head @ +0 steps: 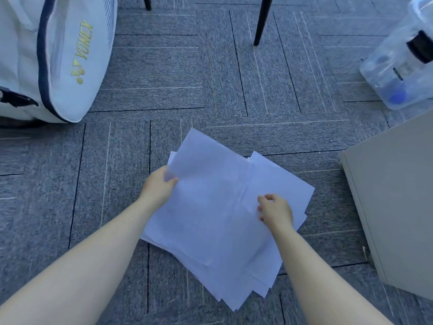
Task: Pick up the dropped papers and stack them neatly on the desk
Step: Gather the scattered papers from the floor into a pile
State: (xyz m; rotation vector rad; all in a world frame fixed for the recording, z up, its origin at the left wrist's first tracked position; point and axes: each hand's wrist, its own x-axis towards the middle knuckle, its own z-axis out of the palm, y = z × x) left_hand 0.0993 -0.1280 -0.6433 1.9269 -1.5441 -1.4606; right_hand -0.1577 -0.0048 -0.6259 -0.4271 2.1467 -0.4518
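Several white papers [215,216] lie in a loose, fanned pile on the grey carpet in the middle of the head view. My left hand [159,186] pinches the left edge of the top sheet, thumb on top and fingers under it. My right hand [275,208] rests on the right part of the pile with its fingers curled down onto the paper; whether it grips a sheet is unclear. No desk top shows in this view.
A white sports bag [51,57] stands at the upper left. Two dark chair legs [262,22] rise at the top centre. A clear plastic container [403,64] sits at the upper right, and a beige cabinet [398,198] stands close on the right.
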